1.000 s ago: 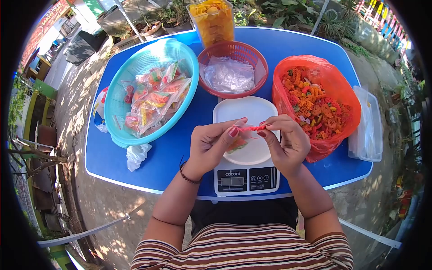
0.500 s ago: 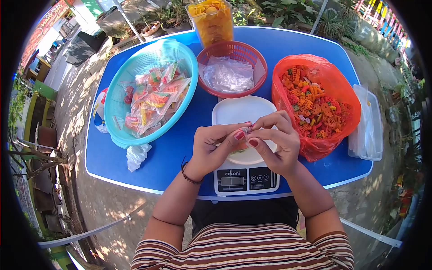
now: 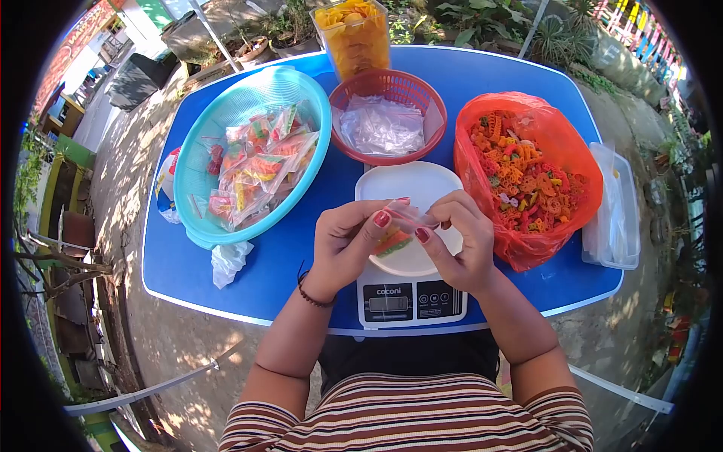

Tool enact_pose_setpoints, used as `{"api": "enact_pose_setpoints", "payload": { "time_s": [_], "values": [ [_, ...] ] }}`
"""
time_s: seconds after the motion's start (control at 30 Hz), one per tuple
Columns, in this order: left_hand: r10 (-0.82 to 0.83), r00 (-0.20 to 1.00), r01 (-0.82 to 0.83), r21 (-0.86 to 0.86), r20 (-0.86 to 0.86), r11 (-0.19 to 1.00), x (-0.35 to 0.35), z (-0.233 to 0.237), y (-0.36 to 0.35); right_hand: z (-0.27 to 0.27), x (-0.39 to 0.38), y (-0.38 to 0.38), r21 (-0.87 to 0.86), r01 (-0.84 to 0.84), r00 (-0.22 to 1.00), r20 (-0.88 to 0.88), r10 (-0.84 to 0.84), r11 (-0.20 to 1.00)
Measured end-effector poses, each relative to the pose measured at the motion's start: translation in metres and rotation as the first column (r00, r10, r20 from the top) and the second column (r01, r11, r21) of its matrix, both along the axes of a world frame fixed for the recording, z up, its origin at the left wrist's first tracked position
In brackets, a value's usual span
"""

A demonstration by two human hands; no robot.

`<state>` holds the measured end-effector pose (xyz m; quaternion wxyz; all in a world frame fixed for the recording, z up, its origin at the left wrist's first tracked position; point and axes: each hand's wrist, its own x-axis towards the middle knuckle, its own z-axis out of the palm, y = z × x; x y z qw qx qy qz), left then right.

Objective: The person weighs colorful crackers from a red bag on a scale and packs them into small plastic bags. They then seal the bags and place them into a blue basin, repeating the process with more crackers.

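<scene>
Over the near scale, our left hand pinches the bag and our right hand its right edge; we should grip lightly, sparing its pieces.

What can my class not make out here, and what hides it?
All in the head view:
The number on the scale display: too small to read.
How many pieces the small clear bag holds: the left hand covers part of it.
The lower layers in the red bag: the top pieces bury them.
The rest of the printed packet: the turquoise basket covers it.
</scene>
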<state>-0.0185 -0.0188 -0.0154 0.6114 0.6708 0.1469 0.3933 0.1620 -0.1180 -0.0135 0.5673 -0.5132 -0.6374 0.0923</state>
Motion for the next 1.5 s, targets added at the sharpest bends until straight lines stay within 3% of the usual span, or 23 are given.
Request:
{"api": "enact_pose_setpoints", "payload": {
  "time_s": [0.13,0.3,0.5,0.6,0.83,1.03,1.1,1.2,1.5],
  "values": [
    [-0.036,0.999,0.038,-0.083,0.031,0.996,0.001,0.003,-0.005,-0.001,-0.001,0.001,0.087,0.003,1.0,0.012,-0.004,0.996],
    [-0.07,0.997,0.073,-0.101,0.027,0.992,0.0,-0.006,-0.003,-0.001,-0.004,-0.001,0.078,0.005,0.999,-0.048,-0.001,0.997],
    [-0.035,0.997,0.035,-0.001,-0.063,0.999,-0.001,-0.005,-0.001,-0.003,0.001,0.003,0.075,-0.055,0.996,0.068,0.05,0.996],
    [-0.01,0.998,0.021,0.183,-0.06,0.983,0.001,-0.004,0.002,-0.001,0.001,0.002,0.051,-0.065,0.995,0.08,0.06,0.997],
    [-0.002,0.999,0.011,0.197,-0.042,0.98,0.002,0.001,0.001,0.001,-0.002,0.002,0.095,-0.062,0.997,0.044,0.058,0.994],
    [0.014,1.0,-0.014,0.154,-0.001,0.988,0.002,-0.002,0.001,0.0,-0.003,-0.001,0.047,-0.072,0.988,-0.136,0.078,0.996],
    [0.017,0.998,-0.024,0.11,0.058,0.994,0.005,-0.007,0.0,0.001,-0.001,0.0,0.102,-0.062,0.997,-0.047,0.067,0.993],
    [0.039,0.999,-0.04,0.108,0.008,0.993,0.004,-0.005,-0.001,0.001,0.0,0.0,0.137,-0.064,0.998,0.02,0.062,0.989],
    [0.057,0.997,-0.036,0.308,-0.06,0.951,0.005,0.008,-0.004,-0.001,-0.005,0.001,0.125,-0.044,0.999,0.034,0.04,0.991]
  ]
}}
